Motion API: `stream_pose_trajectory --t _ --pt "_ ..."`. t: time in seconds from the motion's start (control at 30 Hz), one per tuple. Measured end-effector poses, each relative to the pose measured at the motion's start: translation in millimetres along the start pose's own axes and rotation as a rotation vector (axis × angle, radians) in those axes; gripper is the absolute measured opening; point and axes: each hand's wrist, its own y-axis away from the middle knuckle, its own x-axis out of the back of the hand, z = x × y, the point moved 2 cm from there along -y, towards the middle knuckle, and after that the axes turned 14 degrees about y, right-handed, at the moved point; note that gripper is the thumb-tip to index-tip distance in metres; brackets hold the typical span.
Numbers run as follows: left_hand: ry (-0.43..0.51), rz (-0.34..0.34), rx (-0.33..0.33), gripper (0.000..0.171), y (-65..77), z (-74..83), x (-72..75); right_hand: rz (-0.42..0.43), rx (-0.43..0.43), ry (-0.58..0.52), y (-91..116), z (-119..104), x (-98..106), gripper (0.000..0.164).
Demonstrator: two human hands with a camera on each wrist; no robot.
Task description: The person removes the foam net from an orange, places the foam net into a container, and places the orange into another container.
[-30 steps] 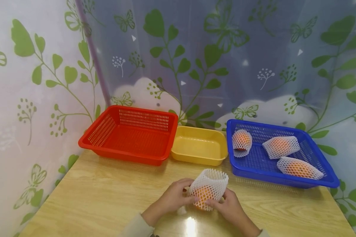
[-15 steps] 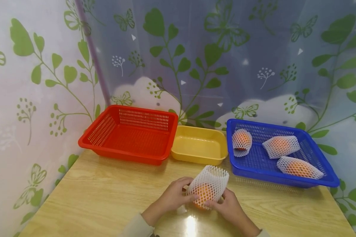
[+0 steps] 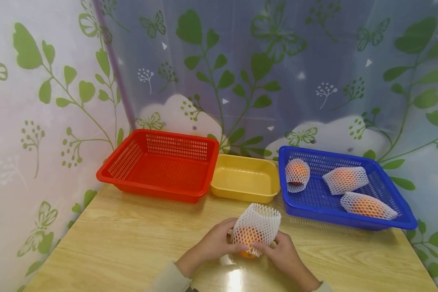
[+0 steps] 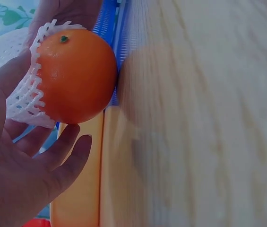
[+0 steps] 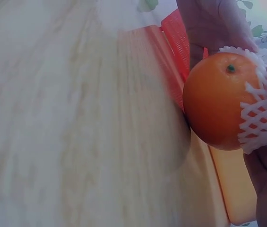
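Observation:
Low in the middle of the head view, both hands hold an orange (image 4: 79,78) partly covered by a white foam fruit net (image 3: 264,223). The left hand (image 3: 217,241) grips the net from the left, the right hand (image 3: 284,251) from the right; their thumbs lie on its near side, tips close together. The net's far end stands up past the fruit as a loose, open tube. In both wrist views the orange's end with a small green stem mark sticks out bare from the net, close over the wooden table (image 3: 131,243).
Along the back stand a red basket (image 3: 157,192) at left, a yellow tray (image 3: 244,195) in the middle and a blue basket (image 3: 325,217) at right. In the blue basket lie three netted fruits, one of them a netted orange (image 3: 297,171) at its left wall. Patterned curtains hang behind.
The foam net has shifted slightly upward along the orange, and more bare peel shows at the lower end. The thumb tips have come a little closer together. The baskets and tray stay put.

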Motion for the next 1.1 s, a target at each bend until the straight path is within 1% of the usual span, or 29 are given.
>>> stream_pose_trajectory --t 0.2,0.3,0.47,0.63,0.73,0.93,1.1 --pt "-0.010 -0.014 0.001 0.057 0.6 -0.4 0.1 0.010 -0.019 -0.033 0.3 -0.3 0.2 0.027" --pt "-0.003 -0.014 0.013 0.056 0.2 -0.7 0.4 0.013 -0.029 -0.024 0.0 -0.9 0.9 0.028" --pt "0.011 -0.011 0.027 0.055 0.0 -0.7 0.5 0.003 -0.053 -0.004 0.6 -2.3 1.9 0.034" --pt "0.017 0.002 0.040 0.056 1.0 -1.3 0.5 -0.049 -0.093 -0.012 1.9 -4.8 1.8 0.044" --pt "0.014 0.016 0.035 0.054 1.5 -0.5 0.8 -0.060 -0.100 -0.009 2.5 -5.1 1.2 0.047" --pt "0.028 0.055 0.026 0.047 0.8 1.1 2.6 -0.046 -0.082 0.014 3.2 -3.3 -0.1 0.046" --pt "0.024 0.062 0.018 0.044 -0.1 1.4 3.2 -0.049 -0.091 0.014 3.1 -3.2 -0.6 0.044"
